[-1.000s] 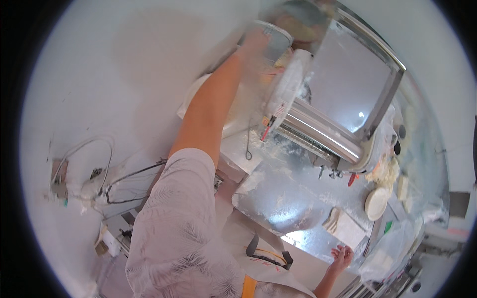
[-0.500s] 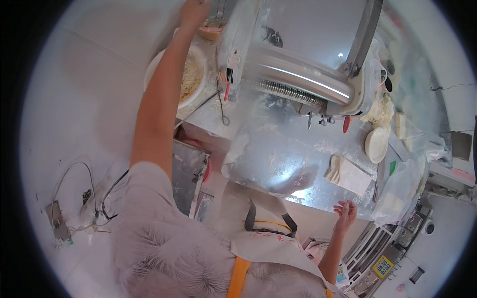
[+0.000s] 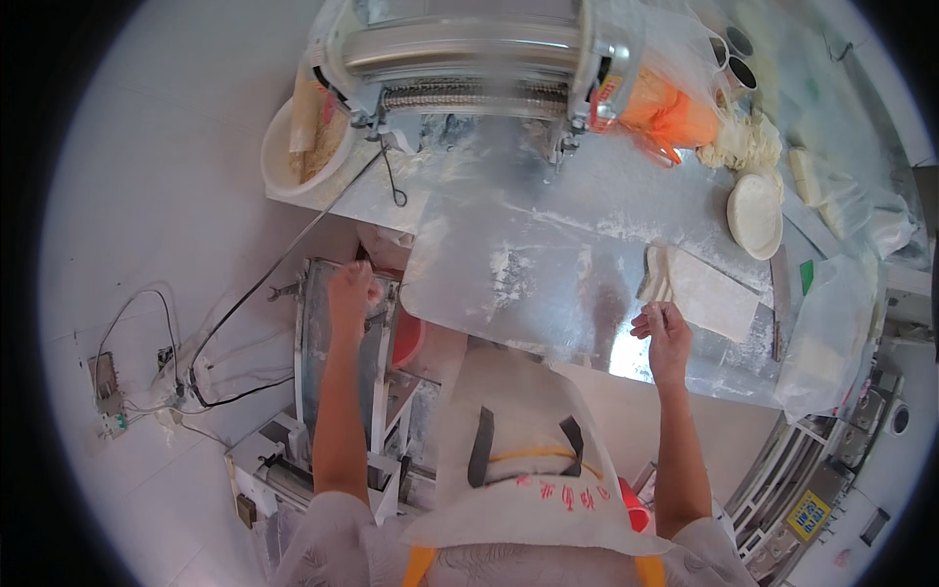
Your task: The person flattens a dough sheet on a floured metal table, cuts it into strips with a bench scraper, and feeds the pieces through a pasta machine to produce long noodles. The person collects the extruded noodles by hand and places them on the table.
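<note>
My left hand (image 3: 354, 293) is closed with its fingers curled in, and I see nothing in it. It hangs left of the metal table's near corner, above a grey metal frame. My right hand (image 3: 665, 333), fingers loosely apart and holding nothing, is over the table's near edge. Just beyond it lies a folded pale dough sheet (image 3: 709, 293) on the floury metal table (image 3: 518, 220). Farther back stands a steel roller machine (image 3: 460, 59) with a ridged roller below a smooth one. A long thin knife-like tool (image 3: 779, 305) lies right of the dough sheet.
A white tub (image 3: 279, 161) of crumbly mix sits at the far left. An orange plastic bag (image 3: 675, 110), a flat oval dough piece (image 3: 755, 217) and a clear bag (image 3: 831, 333) are at the right. Cables (image 3: 205, 401) run along the left; a red bucket (image 3: 407, 340) is below the table.
My left hand has come back from the far left, near the tub, to the table's near-left corner. My right hand has moved forward toward the dough sheet. My view has turned.
</note>
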